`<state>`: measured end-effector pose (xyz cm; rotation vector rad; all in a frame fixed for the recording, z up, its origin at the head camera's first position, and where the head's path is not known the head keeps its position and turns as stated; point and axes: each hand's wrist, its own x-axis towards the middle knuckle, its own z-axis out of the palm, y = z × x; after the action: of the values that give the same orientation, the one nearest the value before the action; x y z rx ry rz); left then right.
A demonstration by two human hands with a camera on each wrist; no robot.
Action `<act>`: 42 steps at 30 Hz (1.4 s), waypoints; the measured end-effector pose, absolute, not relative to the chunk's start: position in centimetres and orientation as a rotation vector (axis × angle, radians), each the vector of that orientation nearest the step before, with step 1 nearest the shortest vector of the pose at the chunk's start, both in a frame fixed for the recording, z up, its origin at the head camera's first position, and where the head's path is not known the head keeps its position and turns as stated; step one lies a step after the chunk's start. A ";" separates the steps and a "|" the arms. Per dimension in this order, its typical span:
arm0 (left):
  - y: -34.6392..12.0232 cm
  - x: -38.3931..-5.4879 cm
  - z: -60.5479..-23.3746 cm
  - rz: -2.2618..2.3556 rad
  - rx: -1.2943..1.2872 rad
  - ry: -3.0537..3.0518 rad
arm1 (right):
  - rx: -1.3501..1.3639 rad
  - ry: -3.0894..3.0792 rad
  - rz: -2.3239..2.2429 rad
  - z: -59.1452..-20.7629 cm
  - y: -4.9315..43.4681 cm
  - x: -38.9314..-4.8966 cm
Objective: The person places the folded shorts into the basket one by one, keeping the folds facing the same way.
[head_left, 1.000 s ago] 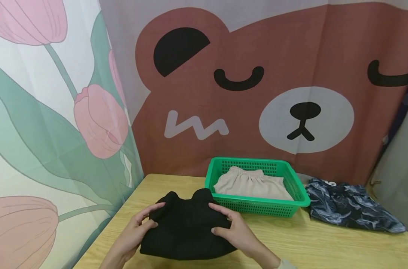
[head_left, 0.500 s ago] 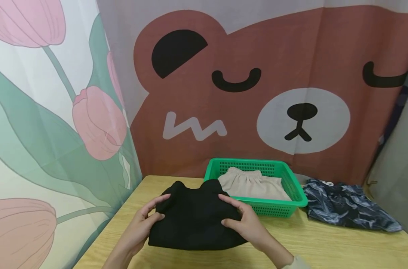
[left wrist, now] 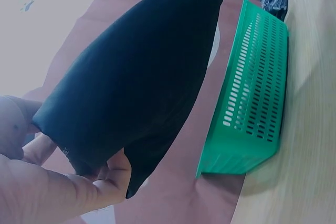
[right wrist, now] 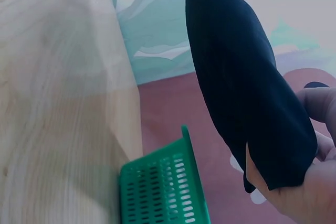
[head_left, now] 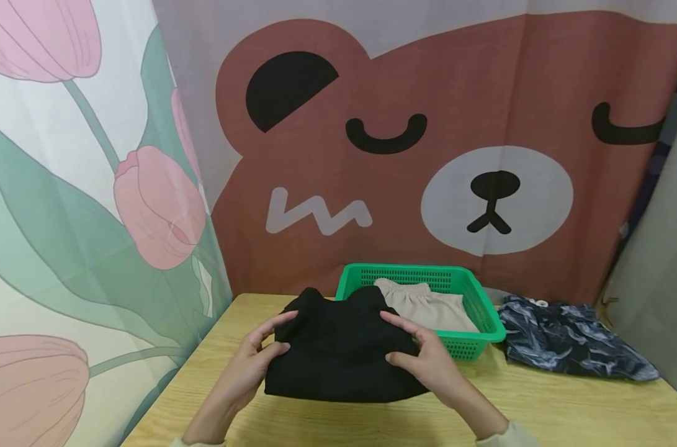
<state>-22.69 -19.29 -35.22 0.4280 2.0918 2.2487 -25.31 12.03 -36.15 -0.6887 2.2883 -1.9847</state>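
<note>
Folded black garment (head_left: 338, 354) carried farther and rightward since the earlier frame, now lifted clear of the wooden table (head_left: 539, 410), far edge overlapping the green basket (head_left: 483, 310), left hand (head_left: 254, 366) and right hand (head_left: 427, 363) gripping its sides, beige cloth (head_left: 427, 307) in the basket, dark patterned garment (head_left: 573, 338) right.

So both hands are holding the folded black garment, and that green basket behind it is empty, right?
Not quite. Both the left hand and the right hand do hold the folded black garment, but the green basket is not empty: the head view shows a beige garment lying in it.
</note>
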 end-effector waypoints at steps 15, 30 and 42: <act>-16.7 -24.5 -34.3 2.285 0.492 2.048 | -0.635 2.415 -1.991 -34.6 14.6 -25.5; -14.2 -26.4 -33.8 2.348 0.526 2.037 | -0.551 2.509 -2.014 -33.8 16.6 -25.7; -12.5 -27.8 -33.8 2.363 0.619 2.020 | -0.496 2.599 -1.959 -32.9 18.0 -25.8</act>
<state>-27.83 -12.54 -33.77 0.6190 2.0203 2.3627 -25.76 18.01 -32.87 -0.4959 2.5992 -1.9592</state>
